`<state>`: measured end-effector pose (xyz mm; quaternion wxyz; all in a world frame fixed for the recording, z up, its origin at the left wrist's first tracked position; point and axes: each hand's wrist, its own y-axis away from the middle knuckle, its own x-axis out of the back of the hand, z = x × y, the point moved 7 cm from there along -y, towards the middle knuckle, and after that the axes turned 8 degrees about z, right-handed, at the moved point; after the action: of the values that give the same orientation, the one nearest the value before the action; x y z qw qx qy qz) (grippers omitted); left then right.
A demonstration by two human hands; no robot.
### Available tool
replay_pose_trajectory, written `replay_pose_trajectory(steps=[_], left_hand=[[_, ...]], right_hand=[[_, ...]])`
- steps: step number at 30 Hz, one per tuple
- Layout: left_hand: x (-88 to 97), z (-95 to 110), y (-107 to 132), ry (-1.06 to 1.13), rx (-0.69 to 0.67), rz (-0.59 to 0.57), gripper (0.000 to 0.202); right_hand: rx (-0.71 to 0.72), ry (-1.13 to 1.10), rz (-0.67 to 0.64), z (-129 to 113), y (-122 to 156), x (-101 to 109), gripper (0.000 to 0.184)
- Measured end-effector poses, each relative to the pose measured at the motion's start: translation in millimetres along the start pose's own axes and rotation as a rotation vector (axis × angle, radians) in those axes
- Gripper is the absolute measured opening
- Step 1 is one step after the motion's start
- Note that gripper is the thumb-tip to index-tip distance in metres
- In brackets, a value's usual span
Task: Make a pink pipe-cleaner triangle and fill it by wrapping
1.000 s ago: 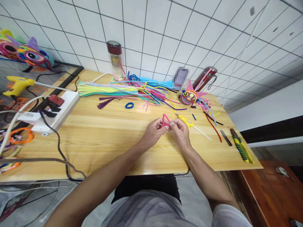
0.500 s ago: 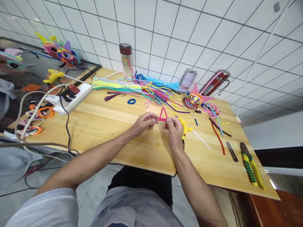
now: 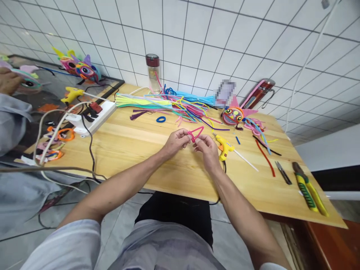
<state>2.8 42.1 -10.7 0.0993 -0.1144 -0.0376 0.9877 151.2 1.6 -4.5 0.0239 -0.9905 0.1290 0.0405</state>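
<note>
A pink pipe cleaner (image 3: 199,132) bent into a triangle is held between my two hands above the table. My left hand (image 3: 177,141) pinches its left corner between thumb and fingers. Close by, my right hand (image 3: 206,147) grips the lower corner, its fingertips partly hiding the pipe cleaner. Just right of that hand lies a yellow glue gun (image 3: 225,147) with a white glue stick in its back. Beyond the hands spreads a pile of coloured pipe cleaners (image 3: 149,102), and a blue ring (image 3: 161,119) lies in front of it.
Pliers (image 3: 308,189) and thread snips (image 3: 283,173) lie at the right. A decorated fish-like mask (image 3: 233,116) sits near a red flask (image 3: 257,95). A glass bottle (image 3: 153,75) stands by the wall. Left are a power strip (image 3: 98,118), cables and another person's hand (image 3: 9,80).
The pink triangle has turned, its tip now leaning right, and my left fingers have closed on its corner. The view has shifted slightly. Another person's hand has appeared at far left.
</note>
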Motion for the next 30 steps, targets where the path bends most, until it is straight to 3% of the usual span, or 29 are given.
replay_pose_trajectory(steps=[7, 15, 23, 30], left_hand=[[-18.3, 9.1, 9.9, -0.022, 0.001, -0.146, 0.026], [-9.4, 16.6, 4.2, 0.093, -0.009, 0.011, 0.028], [-19.0, 3.2, 7.4, 0.037, 0.088, -0.098, 0.031], [-13.7, -4.3, 5.7, 0.022, 0.139, -0.064, 0.021]], right_hand=[[0.121, 0.115, 0.07, -27.6, -4.5, 11.0, 0.03], [0.126, 0.224, 0.087, -34.0, -12.1, 13.7, 0.029], [0.195, 0.226, 0.108, -33.6, -24.3, 14.2, 0.027], [0.14, 0.144, 0.031, -21.5, -21.9, 10.4, 0.026]])
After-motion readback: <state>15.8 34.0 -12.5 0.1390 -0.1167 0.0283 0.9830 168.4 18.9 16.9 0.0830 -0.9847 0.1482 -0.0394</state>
